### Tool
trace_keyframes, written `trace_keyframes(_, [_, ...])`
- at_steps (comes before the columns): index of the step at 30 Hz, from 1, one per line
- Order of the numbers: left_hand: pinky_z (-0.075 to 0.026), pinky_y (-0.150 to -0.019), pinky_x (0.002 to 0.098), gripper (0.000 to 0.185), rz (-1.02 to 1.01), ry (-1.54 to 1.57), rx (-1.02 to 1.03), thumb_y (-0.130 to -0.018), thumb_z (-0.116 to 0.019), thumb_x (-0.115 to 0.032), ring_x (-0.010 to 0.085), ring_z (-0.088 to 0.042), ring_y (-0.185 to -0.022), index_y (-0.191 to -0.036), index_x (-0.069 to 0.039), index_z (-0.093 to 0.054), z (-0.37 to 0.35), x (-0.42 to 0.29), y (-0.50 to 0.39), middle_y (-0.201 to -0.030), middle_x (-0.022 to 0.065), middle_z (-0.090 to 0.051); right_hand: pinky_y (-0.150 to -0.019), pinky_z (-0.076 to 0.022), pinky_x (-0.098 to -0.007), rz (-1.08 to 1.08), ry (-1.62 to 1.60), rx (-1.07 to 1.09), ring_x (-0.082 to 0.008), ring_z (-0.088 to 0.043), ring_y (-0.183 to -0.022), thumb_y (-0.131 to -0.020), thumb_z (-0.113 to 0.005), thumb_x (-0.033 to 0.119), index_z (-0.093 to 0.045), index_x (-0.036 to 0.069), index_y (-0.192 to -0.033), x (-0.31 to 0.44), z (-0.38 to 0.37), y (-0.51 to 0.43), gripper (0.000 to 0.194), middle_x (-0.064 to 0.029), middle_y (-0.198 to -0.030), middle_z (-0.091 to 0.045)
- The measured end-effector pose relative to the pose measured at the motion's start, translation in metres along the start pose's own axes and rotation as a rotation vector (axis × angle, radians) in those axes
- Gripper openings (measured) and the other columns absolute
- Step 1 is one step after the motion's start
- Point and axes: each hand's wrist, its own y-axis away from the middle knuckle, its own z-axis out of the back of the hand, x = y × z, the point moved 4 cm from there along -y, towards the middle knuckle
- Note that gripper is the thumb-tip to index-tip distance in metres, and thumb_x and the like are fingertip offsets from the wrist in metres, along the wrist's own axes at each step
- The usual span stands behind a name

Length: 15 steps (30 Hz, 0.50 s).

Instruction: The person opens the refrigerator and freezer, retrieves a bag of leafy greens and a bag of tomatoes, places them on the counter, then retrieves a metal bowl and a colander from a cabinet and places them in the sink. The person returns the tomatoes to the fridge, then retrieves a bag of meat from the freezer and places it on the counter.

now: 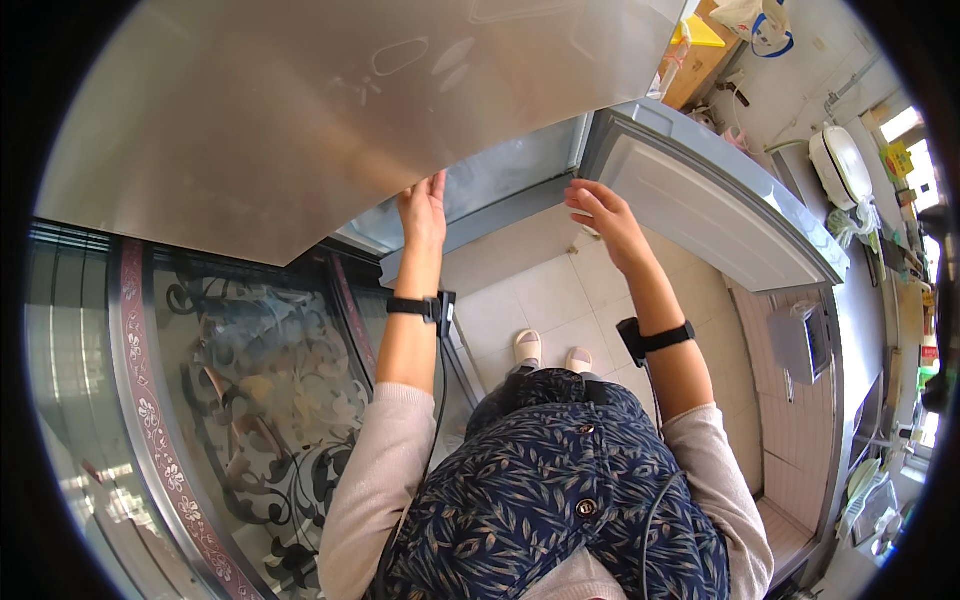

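Before me stands a refrigerator with its lower door (pixel 712 202) swung out to the right. Its upper front panel (pixel 360 112) fills the top left and hides part of the lower compartment (pixel 502 176), whose inside looks pale and frosty. My left hand (pixel 426 199) is raised at the lower edge of the upper panel, fingertips partly hidden there; whether it touches the panel is not clear. My right hand (pixel 600 210) hangs in the air between the compartment and the opened door, fingers slightly bent, holding nothing. Black straps with small devices circle both forearms.
At left are glass sliding doors (pixel 262 360) with dark scroll patterns. A counter (pixel 859 337) runs along the right, with a white appliance (pixel 841 166) and a dish rack (pixel 870 510). A grey bin (pixel 799 345) hangs on the cabinet front. Tiled floor (pixel 555 292) lies below.
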Motion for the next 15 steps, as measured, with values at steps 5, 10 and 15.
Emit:
trace_keyframes(5, [-0.052, -0.092, 0.03, 0.016, 0.037, 0.038, 0.006, -0.094, -0.055, -0.014, 0.0152, -0.059, -0.092, -0.098, 0.001, -0.051, -0.001, 0.005, 0.07, -0.102, 0.0077, -0.055, -0.096, -0.045, -0.036, -0.15, -0.369, -0.01, -0.0259, -0.053, -0.113, -0.093, -0.056, 0.02, -0.027, -0.005, -0.138, -0.008, -0.02, -0.03, 0.059, -0.0156, -0.126, -0.05])
trace_keyframes(10, [-0.048, -0.096, 0.031, 0.016, 0.114, 0.022, -0.038, -0.095, -0.052, -0.014, 0.0147, -0.056, -0.098, -0.106, -0.001, -0.05, -0.006, 0.003, 0.134, -0.105, 0.0062, -0.054, -0.096, -0.0454, -0.0384, -0.214, -0.602, -0.029, -0.0264, -0.054, -0.111, -0.093, -0.056, 0.014, -0.041, 0.001, -0.118, -0.016, -0.017, -0.027, 0.032, -0.0113, -0.117, -0.052])
trace_keyframes(15, [-0.046, -0.099, 0.0325, 0.015, 0.14, 0.004, -0.092, -0.095, -0.052, -0.015, 0.0152, -0.056, -0.101, -0.105, -0.004, -0.052, 0.0, -0.002, 0.171, -0.104, 0.0051, -0.058, -0.095, -0.0482, -0.0398, -0.288, -0.531, -0.002, -0.026, -0.058, -0.105, -0.093, -0.055, 0.016, -0.044, 0.001, -0.106, -0.028, -0.009, 0.014, 0.022, -0.0118, -0.111, -0.054])
